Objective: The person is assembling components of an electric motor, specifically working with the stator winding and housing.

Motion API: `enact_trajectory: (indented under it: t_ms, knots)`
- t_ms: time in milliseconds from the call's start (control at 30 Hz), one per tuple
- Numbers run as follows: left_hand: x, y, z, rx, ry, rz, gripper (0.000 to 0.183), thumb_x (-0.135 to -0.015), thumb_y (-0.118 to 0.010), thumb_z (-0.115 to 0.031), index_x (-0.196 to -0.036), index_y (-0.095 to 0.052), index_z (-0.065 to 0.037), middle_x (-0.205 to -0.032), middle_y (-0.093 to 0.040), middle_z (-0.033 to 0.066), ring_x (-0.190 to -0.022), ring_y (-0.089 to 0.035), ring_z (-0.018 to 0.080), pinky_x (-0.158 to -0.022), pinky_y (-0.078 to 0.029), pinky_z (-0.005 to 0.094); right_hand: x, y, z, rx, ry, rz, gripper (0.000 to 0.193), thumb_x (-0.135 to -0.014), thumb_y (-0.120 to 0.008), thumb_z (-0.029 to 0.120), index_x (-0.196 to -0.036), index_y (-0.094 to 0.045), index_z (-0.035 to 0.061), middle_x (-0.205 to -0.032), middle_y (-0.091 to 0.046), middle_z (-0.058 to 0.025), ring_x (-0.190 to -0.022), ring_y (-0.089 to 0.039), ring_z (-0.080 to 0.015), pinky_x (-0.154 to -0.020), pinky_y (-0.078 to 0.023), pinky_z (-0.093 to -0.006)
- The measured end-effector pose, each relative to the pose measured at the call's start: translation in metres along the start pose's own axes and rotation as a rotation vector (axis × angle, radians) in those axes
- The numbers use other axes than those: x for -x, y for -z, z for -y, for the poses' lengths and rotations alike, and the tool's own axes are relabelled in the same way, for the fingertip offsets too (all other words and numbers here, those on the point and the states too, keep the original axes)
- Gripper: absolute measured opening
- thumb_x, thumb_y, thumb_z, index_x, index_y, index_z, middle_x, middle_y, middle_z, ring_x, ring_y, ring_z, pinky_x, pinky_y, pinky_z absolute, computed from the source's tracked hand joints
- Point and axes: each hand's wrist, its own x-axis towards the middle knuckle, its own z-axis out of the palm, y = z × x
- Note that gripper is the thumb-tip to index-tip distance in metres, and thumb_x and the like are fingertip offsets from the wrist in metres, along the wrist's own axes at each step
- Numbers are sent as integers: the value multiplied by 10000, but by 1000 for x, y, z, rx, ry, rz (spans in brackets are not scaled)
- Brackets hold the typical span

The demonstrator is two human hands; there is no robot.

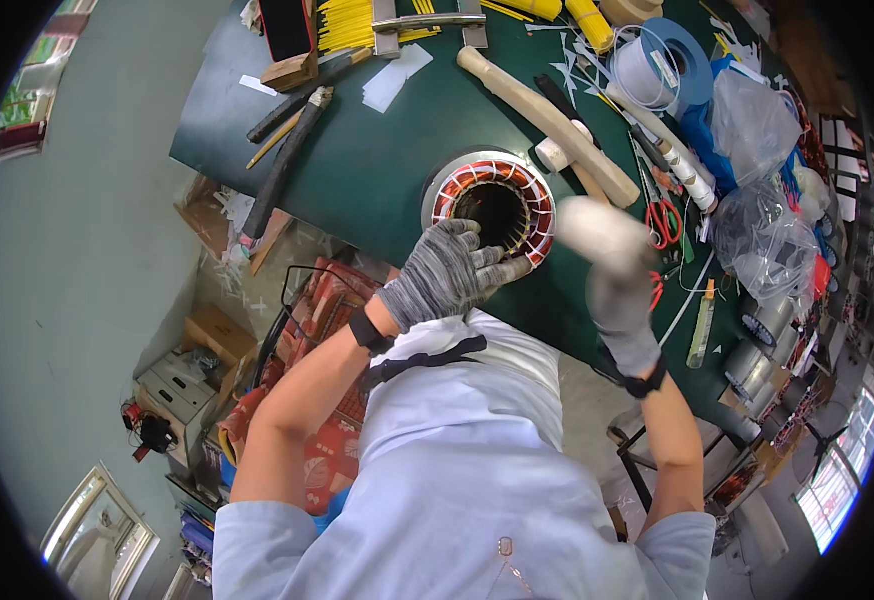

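Note:
A motor stator (544,205), its copper windings laced with white cord in a metal ring, stands upright on the green table with its dark bore facing up. My left hand (444,272), in a grey knit glove, grips its near left rim, fingers spread over the edge and bore. Just right of the stator, my gloved right hand (622,315) is closed and smeared by motion. It holds a mallet with a pale, rounded head (602,232), also blurred; the handle is hidden in the fist. The mallet head appears apart from the stator.
A wooden bat-like stick (547,125) lies beyond the stator. Red-handled scissors (663,222), a utility knife (702,325), a wire spool (647,72) and plastic bags (752,125) crowd the right. Dark bars (287,160) lie left; yellow strips (347,25) sit at the back.

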Motion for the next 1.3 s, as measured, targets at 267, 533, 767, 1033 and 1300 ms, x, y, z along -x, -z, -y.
enact_trajectory:
  t_ms: [267, 533, 767, 1033, 1300]
  knots:
    - [11, 4, 20, -141, -73, -155, 385, -648, -667, -300, -1014, -596, -391, -1023, -566, -51, -997, -488, 217, -932, -347, 419, -49, -2, 13, -162, -61, -158, 629, -880, -511, 166, -1383, -135, 205, -808, -498, -49, -523, -449, -31, -361, -321, -156]
    - [63, 3, 9, -374, 473, -507, 432, -685, -676, -258, -1099, -571, -318, -1232, -450, 40, -1112, -403, 298, -937, -341, 409, 37, 28, -96, 380, -326, 357, 800, -765, -629, 136, -1387, -129, 96, -1268, -417, -156, -1162, -439, -248, -876, -435, -327]
    - [160, -17, 29, -172, 1130, 660, 384, -741, -594, -283, -1096, -546, -143, -1029, -577, 167, -933, -552, 326, -836, -424, 419, 88, -2, -160, 112, -331, 140, 712, -787, -601, 94, -1374, -198, 87, -1257, -460, -169, -1144, -476, -213, -905, -402, -315]
    - [73, -21, -1, 448, 915, -421, 537, -815, -568, -272, -1241, -391, 5, -1179, -465, 214, -1083, -457, 338, -964, -328, 409, 57, -10, -136, 255, -459, 102, 685, -768, -627, 148, -1343, -262, 73, -1249, -451, -193, -1061, -511, -297, -864, -419, -319]
    - [17, -38, 26, 520, 629, -524, 666, -823, -554, -189, -1357, -181, -51, -1253, -328, 146, -1128, -385, 221, -958, -339, 304, 128, 50, -115, 526, -855, 336, 273, -783, -647, 191, -960, -521, 28, -731, -553, -115, -635, -550, -225, -579, -446, -344]
